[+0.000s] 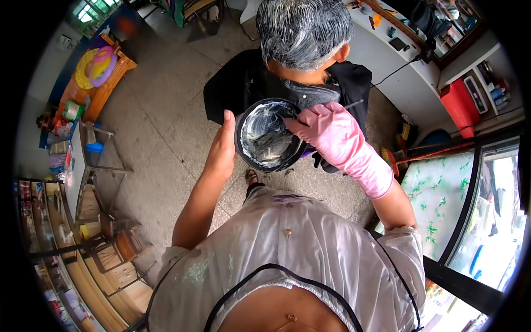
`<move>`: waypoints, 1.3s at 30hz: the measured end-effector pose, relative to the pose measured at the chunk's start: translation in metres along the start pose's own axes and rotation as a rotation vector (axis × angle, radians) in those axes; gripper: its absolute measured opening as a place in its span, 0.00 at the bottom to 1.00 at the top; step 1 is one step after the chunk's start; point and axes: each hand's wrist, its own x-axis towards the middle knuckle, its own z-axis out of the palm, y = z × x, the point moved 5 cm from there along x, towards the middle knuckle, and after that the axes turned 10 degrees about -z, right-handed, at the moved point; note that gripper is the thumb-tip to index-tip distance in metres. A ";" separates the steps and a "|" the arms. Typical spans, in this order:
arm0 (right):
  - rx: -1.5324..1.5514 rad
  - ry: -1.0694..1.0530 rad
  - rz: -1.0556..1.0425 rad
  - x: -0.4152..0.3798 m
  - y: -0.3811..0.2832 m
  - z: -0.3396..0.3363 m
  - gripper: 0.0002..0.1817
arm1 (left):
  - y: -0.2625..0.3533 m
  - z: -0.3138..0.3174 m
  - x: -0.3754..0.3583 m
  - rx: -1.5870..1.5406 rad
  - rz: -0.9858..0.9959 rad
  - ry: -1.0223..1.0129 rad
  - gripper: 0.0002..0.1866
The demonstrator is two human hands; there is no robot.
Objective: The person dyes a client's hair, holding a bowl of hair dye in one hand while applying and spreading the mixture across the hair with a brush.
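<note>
My bare left hand grips the left side of a black bowl, thumb up along the rim. White cream coats the inside of the bowl, with a darker patch toward the bottom. A pink glove covers my right hand, its fingers closed over the bowl's right rim. From that fist sticks out the thin dark handle of what looks like a tint brush; its head is hidden. Just beyond the bowl a seated person's hair is streaked with white cream. A black cape covers this person's shoulders.
At right, a white counter runs below a mirror, with a cable hanging off it. A red container stands near a glass door. To the left are a wooden bench with swim rings, a metal-legged table and shelves.
</note>
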 end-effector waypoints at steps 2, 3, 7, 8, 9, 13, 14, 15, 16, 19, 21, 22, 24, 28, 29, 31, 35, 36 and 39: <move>-0.056 0.032 -0.064 0.006 -0.006 -0.001 0.20 | -0.001 0.001 0.002 0.012 -0.025 -0.034 0.37; -0.056 0.030 -0.065 0.007 -0.006 -0.001 0.20 | -0.001 0.002 0.002 0.028 -0.045 -0.065 0.37; -0.130 0.084 -0.023 0.008 -0.005 -0.001 0.22 | -0.003 0.000 0.005 0.010 -0.055 -0.046 0.37; -0.159 0.156 0.008 0.004 -0.004 -0.001 0.20 | -0.003 -0.002 0.006 0.010 -0.049 -0.047 0.37; -0.192 0.228 0.039 0.000 -0.003 -0.002 0.18 | -0.005 -0.005 0.006 -0.014 -0.052 -0.018 0.36; -0.088 0.258 0.280 -0.023 0.016 0.004 0.27 | 0.002 -0.009 0.000 -0.052 -0.016 0.092 0.34; -0.083 0.266 0.350 -0.032 0.025 0.008 0.30 | -0.004 -0.017 0.001 -0.097 -0.037 0.134 0.32; -0.108 0.299 0.389 -0.040 0.034 0.013 0.30 | -0.007 -0.023 -0.001 -0.103 -0.058 0.160 0.33; -0.131 0.315 0.404 -0.048 0.043 0.021 0.29 | -0.010 -0.025 -0.002 -0.117 -0.074 0.185 0.33; -0.180 0.348 0.435 -0.061 0.064 0.039 0.26 | -0.021 -0.035 0.000 -0.140 -0.081 0.181 0.34; -0.169 0.351 0.434 -0.064 0.070 0.046 0.31 | -0.026 -0.039 -0.003 -0.157 -0.113 0.236 0.34; -0.131 0.329 0.455 -0.061 0.070 0.045 0.30 | -0.028 -0.040 -0.004 -0.150 -0.124 0.246 0.34; -0.129 0.330 0.465 -0.059 0.073 0.049 0.29 | -0.030 -0.038 -0.006 -0.139 -0.128 0.244 0.34; -0.114 0.389 0.498 -0.055 0.091 0.055 0.24 | -0.029 -0.036 -0.007 -0.134 -0.112 0.206 0.33; -0.113 0.436 0.494 -0.057 0.095 0.052 0.22 | -0.028 -0.034 -0.007 -0.139 -0.101 0.188 0.33; -0.001 0.557 0.550 -0.066 0.104 0.049 0.20 | -0.027 -0.033 -0.008 -0.149 -0.095 0.183 0.33; 0.242 0.570 0.589 -0.067 0.100 0.049 0.20 | -0.025 -0.032 -0.012 -0.129 -0.088 0.203 0.34; 0.164 0.457 0.553 -0.059 0.092 0.047 0.20 | -0.025 -0.030 -0.012 -0.129 -0.089 0.202 0.34; 0.408 0.431 0.648 -0.055 0.095 0.075 0.18 | -0.024 -0.028 -0.015 -0.118 -0.095 0.231 0.34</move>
